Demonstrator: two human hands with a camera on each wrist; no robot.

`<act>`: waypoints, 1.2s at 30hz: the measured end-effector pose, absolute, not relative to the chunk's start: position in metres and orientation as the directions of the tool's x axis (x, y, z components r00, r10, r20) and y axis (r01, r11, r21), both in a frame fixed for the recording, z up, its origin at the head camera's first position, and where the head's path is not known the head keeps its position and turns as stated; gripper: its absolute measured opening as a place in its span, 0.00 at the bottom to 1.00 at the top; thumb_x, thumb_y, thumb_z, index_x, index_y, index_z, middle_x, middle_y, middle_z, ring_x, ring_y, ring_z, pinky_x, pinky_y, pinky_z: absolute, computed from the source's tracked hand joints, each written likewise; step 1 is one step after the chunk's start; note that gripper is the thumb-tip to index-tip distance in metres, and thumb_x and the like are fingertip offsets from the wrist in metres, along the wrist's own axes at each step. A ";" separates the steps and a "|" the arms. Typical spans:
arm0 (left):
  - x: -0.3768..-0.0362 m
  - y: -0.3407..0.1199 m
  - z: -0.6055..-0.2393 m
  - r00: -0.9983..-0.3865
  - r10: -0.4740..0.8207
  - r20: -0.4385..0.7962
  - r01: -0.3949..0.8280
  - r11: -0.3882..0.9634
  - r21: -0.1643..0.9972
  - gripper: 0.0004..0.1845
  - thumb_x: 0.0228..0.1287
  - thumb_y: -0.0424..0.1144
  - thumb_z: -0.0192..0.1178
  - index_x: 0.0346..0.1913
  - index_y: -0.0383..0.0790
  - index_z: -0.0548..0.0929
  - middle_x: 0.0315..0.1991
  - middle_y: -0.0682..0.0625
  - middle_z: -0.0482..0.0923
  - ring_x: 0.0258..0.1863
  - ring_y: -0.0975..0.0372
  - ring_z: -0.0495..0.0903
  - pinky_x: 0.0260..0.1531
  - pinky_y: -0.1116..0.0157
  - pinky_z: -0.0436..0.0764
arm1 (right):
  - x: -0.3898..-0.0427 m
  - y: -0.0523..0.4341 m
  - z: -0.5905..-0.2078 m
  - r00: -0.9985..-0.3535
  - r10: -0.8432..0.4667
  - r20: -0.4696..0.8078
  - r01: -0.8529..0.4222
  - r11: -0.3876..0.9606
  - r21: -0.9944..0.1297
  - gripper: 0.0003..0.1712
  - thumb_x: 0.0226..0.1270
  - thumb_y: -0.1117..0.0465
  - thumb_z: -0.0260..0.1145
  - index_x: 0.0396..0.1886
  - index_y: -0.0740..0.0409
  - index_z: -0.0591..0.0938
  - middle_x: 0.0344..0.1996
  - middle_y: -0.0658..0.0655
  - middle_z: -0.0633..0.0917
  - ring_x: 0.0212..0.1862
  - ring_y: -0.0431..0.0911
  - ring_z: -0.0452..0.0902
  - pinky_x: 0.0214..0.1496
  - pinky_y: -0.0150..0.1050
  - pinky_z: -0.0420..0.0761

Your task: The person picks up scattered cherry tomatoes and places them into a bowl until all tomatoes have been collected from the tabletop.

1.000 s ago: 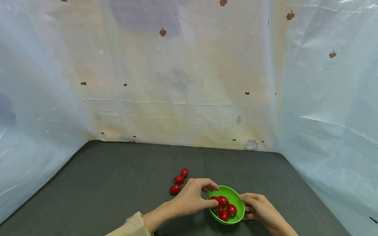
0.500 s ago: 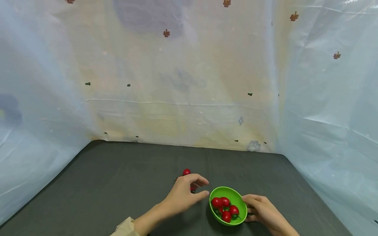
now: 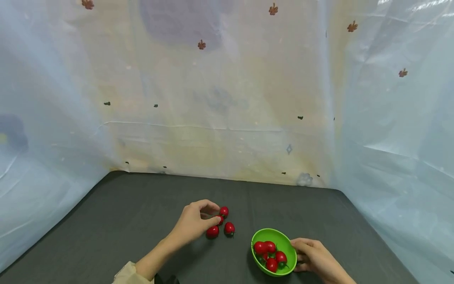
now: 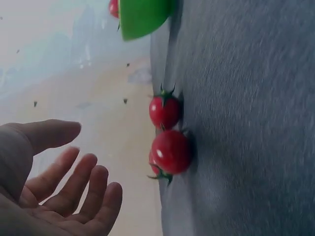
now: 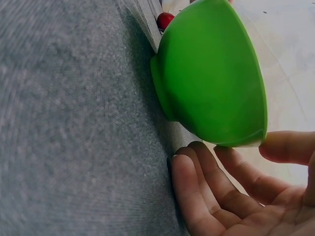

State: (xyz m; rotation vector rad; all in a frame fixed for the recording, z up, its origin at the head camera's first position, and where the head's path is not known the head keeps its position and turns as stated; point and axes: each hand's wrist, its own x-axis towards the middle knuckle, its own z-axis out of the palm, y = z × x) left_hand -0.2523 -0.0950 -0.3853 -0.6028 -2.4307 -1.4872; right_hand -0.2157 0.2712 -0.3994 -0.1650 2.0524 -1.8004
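Note:
A green bowl (image 3: 283, 239) with several red cherry tomatoes (image 3: 270, 253) in it stands on the dark grey tabletop (image 3: 142, 213). My right hand (image 3: 299, 252) grips its right rim, thumb on the edge and fingers below; the right wrist view shows the right hand (image 5: 236, 152) against the bowl (image 5: 211, 73). Left of the bowl lie loose tomatoes (image 3: 229, 228), (image 3: 213, 232), (image 3: 224, 212). My left hand (image 3: 215, 215) hovers right at them, fingers relaxed and empty. In the left wrist view the left hand (image 4: 93, 157) is apart from two tomatoes (image 4: 171, 151), (image 4: 165, 112).
Pale translucent sheeting (image 3: 220, 98) with small leaf prints walls the table at the back and both sides. The tabletop stretches bare to the left and toward the back. A beige sleeve cuff (image 3: 127, 275) shows on my left arm.
My left hand has drawn away from the bowl's rim, up and to the left, to the loose tomatoes. My right hand has stayed on the bowl.

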 end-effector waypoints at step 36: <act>-0.267 -0.105 -0.398 -0.902 0.371 0.222 0.366 0.380 0.849 0.13 0.56 0.36 0.72 0.44 0.37 0.86 0.40 0.49 0.84 0.39 0.59 0.82 0.38 0.58 0.80 | -0.216 0.274 -0.400 -0.899 -0.373 -0.228 0.186 0.146 -0.972 0.23 0.78 0.55 0.54 0.53 0.71 0.80 0.41 0.59 0.84 0.46 0.52 0.83 0.45 0.48 0.83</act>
